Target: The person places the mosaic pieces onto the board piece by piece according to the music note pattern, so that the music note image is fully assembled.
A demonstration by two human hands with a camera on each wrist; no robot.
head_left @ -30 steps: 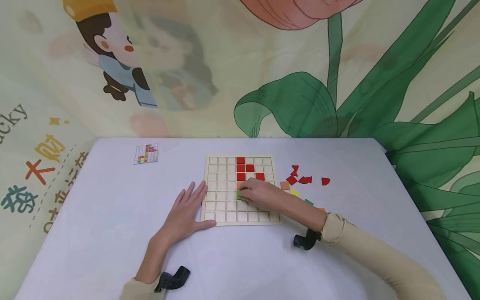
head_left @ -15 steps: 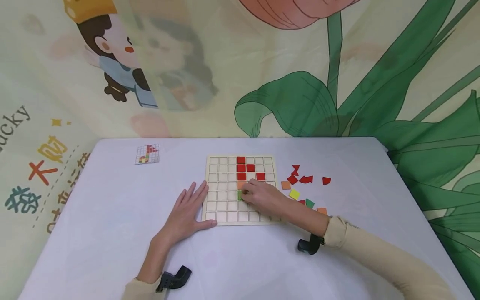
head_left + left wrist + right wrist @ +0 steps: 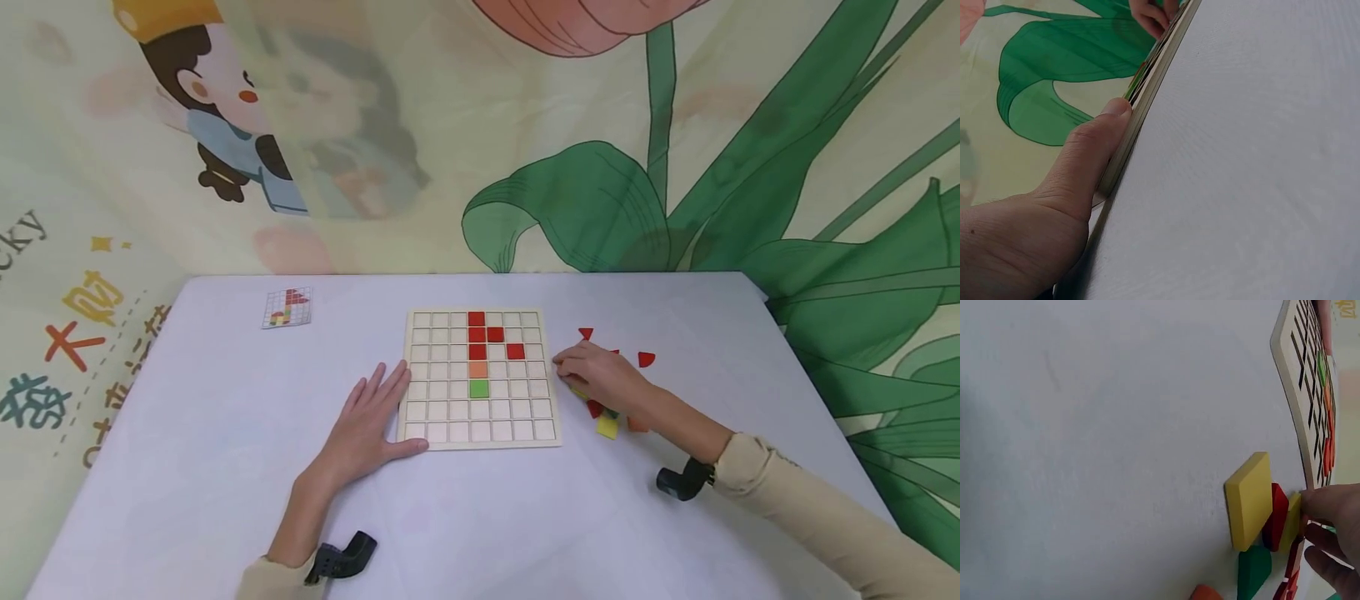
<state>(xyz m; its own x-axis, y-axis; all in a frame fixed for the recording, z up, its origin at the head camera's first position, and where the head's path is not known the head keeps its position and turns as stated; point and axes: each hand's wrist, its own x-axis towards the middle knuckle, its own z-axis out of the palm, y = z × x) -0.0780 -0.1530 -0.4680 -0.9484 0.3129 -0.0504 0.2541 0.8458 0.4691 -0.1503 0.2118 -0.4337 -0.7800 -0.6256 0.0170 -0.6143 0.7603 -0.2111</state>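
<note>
My left hand (image 3: pixel 360 446) lies spread at the left side of the wooden grid board (image 3: pixel 442 410), its thumb (image 3: pixel 1094 140) against the edge in the left wrist view. Several red tiles (image 3: pixel 477 334), an orange tile (image 3: pixel 477 369) and a green tile (image 3: pixel 478 389) sit in the board's cells. Right of the board, my right hand (image 3: pixel 607 372) bends over the loose pieces. Its thumb and fingers pinch an orange tile (image 3: pixel 1304 526), mostly hidden. Beside the fingertips lie a yellow tile (image 3: pixel 1250 501), a red piece (image 3: pixel 1277 515) and a green tile (image 3: pixel 1254 572).
A small pattern card (image 3: pixel 287 307) lies at the table's back left. Red pieces (image 3: pixel 647 359) lie beyond my right hand, and another orange piece (image 3: pixel 637 424) is under the wrist. The white-covered table (image 3: pixel 480 533) ends at a printed backdrop (image 3: pixel 420 242).
My right hand has left the green tile on the board and moved right to the loose pieces. The orange and green tiles in the grid are uncovered. My left hand stays put.
</note>
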